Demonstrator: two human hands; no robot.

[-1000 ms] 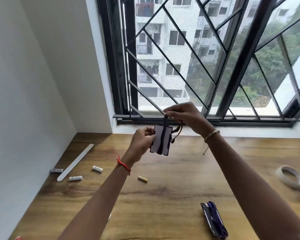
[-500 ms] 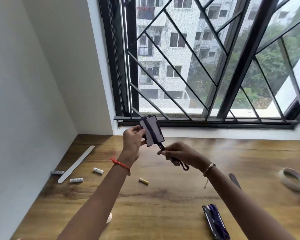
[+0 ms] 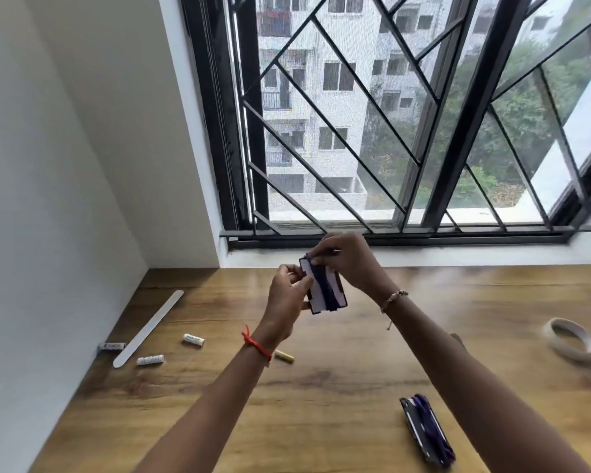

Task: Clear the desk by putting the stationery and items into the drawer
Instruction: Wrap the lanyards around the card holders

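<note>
We loop the strap [image 3: 326, 287] round the badge [image 3: 313, 292] again.
Mid-frame above the desk [image 3: 321, 387], left hand [image 3: 289, 295] pinches the badge; right hand [image 3: 348, 265], now up top, pinches the strap: nearly stowable.

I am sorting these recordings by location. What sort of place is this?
Most likely a home study corner in a flat: a wooden desk stands against a barred window facing an apartment block, and a ruler, batteries and a tape roll lie on it.
</note>
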